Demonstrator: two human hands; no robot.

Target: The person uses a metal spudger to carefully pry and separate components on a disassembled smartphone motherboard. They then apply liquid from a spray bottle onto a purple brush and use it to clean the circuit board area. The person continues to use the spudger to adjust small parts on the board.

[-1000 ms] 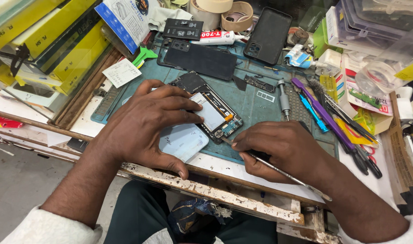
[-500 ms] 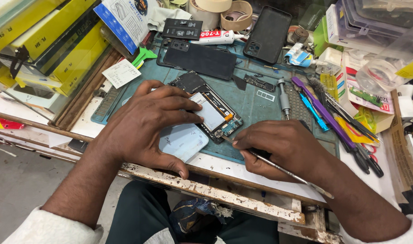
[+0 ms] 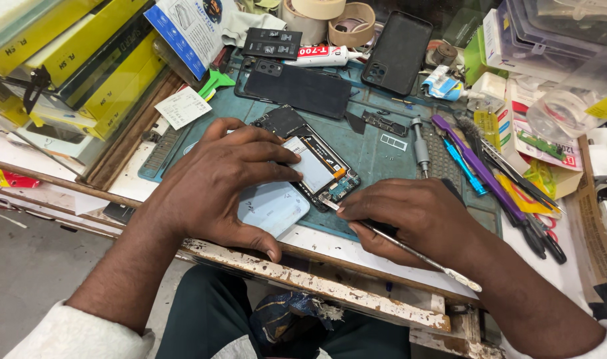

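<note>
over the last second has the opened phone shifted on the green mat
No. The opened phone lies at the same spot and angle, just left of the small white grid mark on the green mat, held by the left hand.

One head-worn camera is looking steeply down from just above the seated person, facing forward over the lap onto the worktop. It is sitting close, so both forearms are entering from the bottom edge. The far clutter is filling the top edge, and the floor is showing at lower left.
</note>
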